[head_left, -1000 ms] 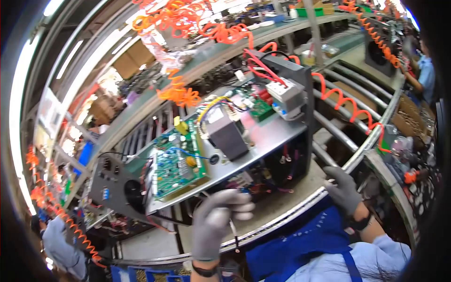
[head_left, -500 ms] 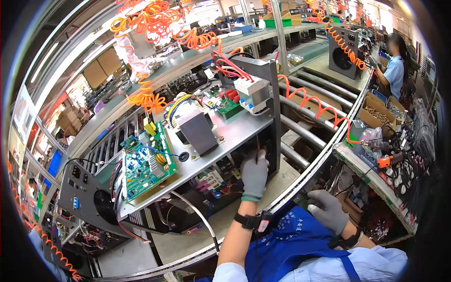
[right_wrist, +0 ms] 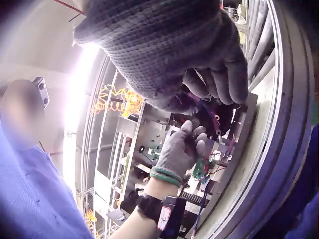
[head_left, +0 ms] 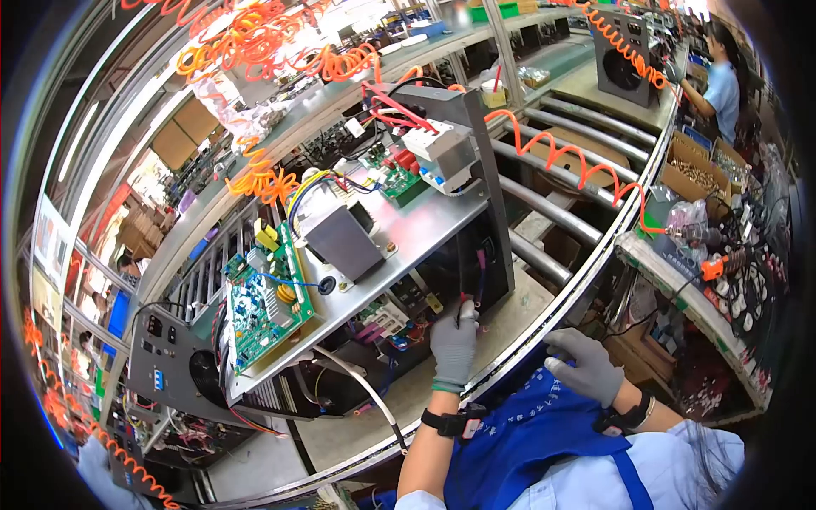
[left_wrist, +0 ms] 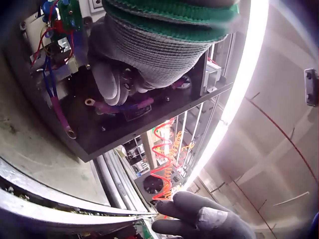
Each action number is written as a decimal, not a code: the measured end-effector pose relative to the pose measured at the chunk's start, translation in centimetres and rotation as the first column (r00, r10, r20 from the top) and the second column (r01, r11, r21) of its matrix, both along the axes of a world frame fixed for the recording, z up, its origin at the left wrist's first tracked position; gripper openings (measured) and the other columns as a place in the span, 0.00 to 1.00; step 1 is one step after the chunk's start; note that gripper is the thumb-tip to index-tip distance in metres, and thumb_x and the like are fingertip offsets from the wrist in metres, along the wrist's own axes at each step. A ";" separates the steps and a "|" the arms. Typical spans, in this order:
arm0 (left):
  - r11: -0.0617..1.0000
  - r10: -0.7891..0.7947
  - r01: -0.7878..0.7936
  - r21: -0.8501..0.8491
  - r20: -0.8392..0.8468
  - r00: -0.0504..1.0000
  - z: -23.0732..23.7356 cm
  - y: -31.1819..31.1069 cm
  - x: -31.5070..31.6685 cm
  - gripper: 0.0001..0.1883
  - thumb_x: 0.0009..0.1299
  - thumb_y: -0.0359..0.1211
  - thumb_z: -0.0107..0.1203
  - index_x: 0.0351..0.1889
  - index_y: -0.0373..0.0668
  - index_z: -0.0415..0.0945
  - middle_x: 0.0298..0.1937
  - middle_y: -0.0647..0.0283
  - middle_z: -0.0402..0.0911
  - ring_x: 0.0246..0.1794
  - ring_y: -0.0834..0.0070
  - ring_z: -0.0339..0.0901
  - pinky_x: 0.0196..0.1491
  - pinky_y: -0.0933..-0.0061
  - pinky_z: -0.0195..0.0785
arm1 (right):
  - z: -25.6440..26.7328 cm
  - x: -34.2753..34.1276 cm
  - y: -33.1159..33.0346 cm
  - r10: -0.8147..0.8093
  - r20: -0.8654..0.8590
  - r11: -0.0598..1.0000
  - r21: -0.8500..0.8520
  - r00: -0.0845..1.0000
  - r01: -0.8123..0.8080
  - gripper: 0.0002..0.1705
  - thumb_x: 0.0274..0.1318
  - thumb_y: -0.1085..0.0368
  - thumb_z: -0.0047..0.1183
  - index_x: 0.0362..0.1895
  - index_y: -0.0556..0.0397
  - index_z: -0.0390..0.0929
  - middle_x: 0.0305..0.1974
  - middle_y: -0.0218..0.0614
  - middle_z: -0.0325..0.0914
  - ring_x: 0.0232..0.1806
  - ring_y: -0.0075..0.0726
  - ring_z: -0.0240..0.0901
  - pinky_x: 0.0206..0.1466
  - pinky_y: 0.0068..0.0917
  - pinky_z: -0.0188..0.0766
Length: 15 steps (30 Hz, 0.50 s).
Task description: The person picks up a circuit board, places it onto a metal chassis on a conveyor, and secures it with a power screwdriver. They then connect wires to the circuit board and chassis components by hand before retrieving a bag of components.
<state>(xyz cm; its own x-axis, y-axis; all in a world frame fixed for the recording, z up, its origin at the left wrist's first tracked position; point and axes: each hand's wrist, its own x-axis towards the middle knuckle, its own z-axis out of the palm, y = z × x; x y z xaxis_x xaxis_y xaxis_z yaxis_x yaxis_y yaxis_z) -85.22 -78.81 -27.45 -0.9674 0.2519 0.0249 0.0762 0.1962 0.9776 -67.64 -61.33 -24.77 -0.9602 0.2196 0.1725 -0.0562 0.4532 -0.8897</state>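
L hand (head_left: 455, 348): fingers curled, pinching red-sleeved lead (head_left: 461, 274) at tips.
Red-sleeved lead: runs up from L fingertips, inside open front of chassis (head_left: 495, 195).
R hand (head_left: 586, 371): fingers loose, slightly apart, over blue apron (head_left: 523, 438), near L hand but apart.
Ring-term. lead, purple sleeve (left_wrist: 61, 117): hangs near L fingers.
White cable (head_left: 365, 384): droops L of L hand, bare of contact w/ it.
Transformer (head_left: 344, 245): up-left of L hand, on metal top plate (head_left: 425, 242).
Green PCB (head_left: 268, 310): same plate, farther L of L hand.
Conveyor rollers (head_left: 544, 259): beyond R hand.
Orange-handled tool (head_left: 722, 265): well to R of R hand.
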 end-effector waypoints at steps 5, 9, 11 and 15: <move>0.997 0.071 -0.073 -0.028 -0.058 0.996 0.8 -0.2 -0.1 0.16 0.70 0.40 0.54 0.43 0.36 0.80 0.25 0.60 0.80 0.23 0.79 0.75 0.28 0.74 0.67 | -0.3 -0.6 0.0 0.036 0.027 0.999 0.032 0.999 -0.037 0.22 0.52 0.63 0.56 0.53 0.55 0.74 0.47 0.42 0.76 0.38 0.38 0.78 0.43 0.30 0.76; 0.999 0.032 -0.031 -0.023 0.018 0.999 0.4 -0.8 0.0 0.18 0.70 0.41 0.54 0.47 0.36 0.78 0.28 0.60 0.81 0.22 0.77 0.74 0.29 0.72 0.68 | -0.7 -0.8 0.3 0.049 0.049 0.998 0.027 0.998 -0.050 0.22 0.53 0.60 0.55 0.53 0.53 0.74 0.47 0.42 0.76 0.38 0.39 0.78 0.43 0.32 0.76; 0.988 0.060 -0.086 -0.130 -0.195 0.979 -1.6 -1.4 -0.7 0.18 0.69 0.41 0.56 0.47 0.35 0.78 0.29 0.60 0.79 0.24 0.76 0.74 0.30 0.74 0.68 | -1.4 -1.1 0.2 0.049 0.030 0.997 0.053 0.998 -0.051 0.23 0.54 0.59 0.55 0.53 0.53 0.74 0.47 0.43 0.76 0.39 0.40 0.78 0.44 0.33 0.76; 0.980 0.130 -0.146 0.138 0.117 0.985 -0.4 -2.0 1.0 0.18 0.65 0.30 0.58 0.48 0.26 0.73 0.39 0.54 0.80 0.33 0.73 0.81 0.33 0.77 0.74 | -1.1 -0.9 1.9 -0.018 0.083 0.985 0.173 0.996 0.003 0.25 0.57 0.51 0.50 0.55 0.48 0.72 0.49 0.45 0.74 0.49 0.51 0.74 0.51 0.43 0.72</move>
<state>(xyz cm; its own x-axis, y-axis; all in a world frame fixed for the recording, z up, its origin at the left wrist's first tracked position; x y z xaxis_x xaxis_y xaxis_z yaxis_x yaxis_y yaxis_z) -84.17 -80.77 -27.86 -0.9916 0.1172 -0.0545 -0.0486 0.0528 0.9974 -68.54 -59.44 -25.82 -0.9707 0.2039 0.1272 0.0214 0.6005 -0.7993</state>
